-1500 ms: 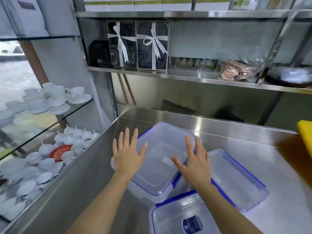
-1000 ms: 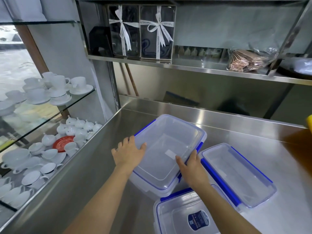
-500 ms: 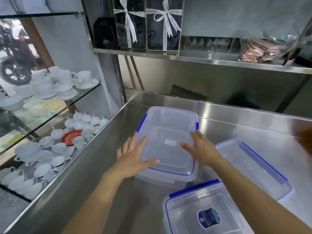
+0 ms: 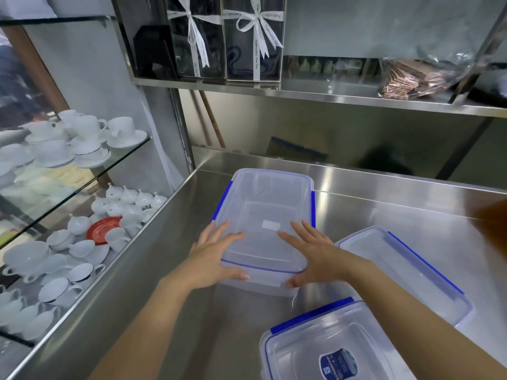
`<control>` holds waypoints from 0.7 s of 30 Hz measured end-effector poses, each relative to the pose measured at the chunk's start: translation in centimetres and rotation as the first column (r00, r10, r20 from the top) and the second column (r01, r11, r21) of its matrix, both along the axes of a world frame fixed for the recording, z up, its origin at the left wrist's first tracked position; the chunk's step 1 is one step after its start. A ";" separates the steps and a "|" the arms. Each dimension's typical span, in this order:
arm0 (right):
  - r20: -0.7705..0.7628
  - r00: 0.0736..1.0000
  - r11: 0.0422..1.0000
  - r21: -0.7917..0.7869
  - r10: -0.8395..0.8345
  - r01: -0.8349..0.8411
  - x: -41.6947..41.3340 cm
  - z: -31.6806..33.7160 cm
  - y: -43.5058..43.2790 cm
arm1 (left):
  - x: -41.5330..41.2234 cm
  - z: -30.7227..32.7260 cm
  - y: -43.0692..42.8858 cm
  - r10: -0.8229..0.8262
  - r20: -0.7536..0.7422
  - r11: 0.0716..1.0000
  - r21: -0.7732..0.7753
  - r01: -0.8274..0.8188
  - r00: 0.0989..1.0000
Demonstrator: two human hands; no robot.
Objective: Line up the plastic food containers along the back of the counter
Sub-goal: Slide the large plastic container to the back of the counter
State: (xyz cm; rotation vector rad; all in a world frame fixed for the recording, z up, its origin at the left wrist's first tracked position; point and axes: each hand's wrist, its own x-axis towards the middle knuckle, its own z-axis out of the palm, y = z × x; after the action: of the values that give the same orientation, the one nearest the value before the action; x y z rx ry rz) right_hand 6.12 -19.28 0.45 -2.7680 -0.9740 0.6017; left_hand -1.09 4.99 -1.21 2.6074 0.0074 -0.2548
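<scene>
A clear plastic container with blue clips and its lid on lies lengthwise on the steel counter, its far end close to the raised back ledge. My left hand holds its near left corner, fingers on the lid and thumb on the front wall. My right hand grips the near right corner the same way. A second lidded container lies to the right, angled. A third container with a blue round label sits nearest me.
A glass case on the left holds white cups and teapots and a red saucer. A steel shelf above the counter carries two ribboned boxes and a bagged brown stack.
Both hands came down onto the left container, turned it straight and slid it toward the back of the counter, away from the other two. My hands shifted to its near corners.
</scene>
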 end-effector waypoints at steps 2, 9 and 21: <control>0.000 1.000 1.000 0.017 -0.009 0.009 1.1 -0.1 0.2 | 1.5 -0.1 0.4 0.003 0.028 1.000 -0.020 -0.002 1.000; -0.055 0.995 0.993 0.077 -0.082 0.086 4.7 0.5 1.2 | 6.5 0.3 1.1 -0.017 0.016 1.000 0.025 0.016 1.000; 0.055 0.986 0.986 0.068 -0.157 0.153 4.2 0.8 1.4 | 7.2 0.8 0.5 -0.022 -0.006 0.992 0.125 0.022 1.000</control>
State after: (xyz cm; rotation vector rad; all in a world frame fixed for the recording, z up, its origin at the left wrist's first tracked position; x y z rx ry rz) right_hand 10.28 -17.86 1.23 -2.7866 -0.7649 0.4585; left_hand 6.15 5.48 -0.45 2.7325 -0.0040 -0.2761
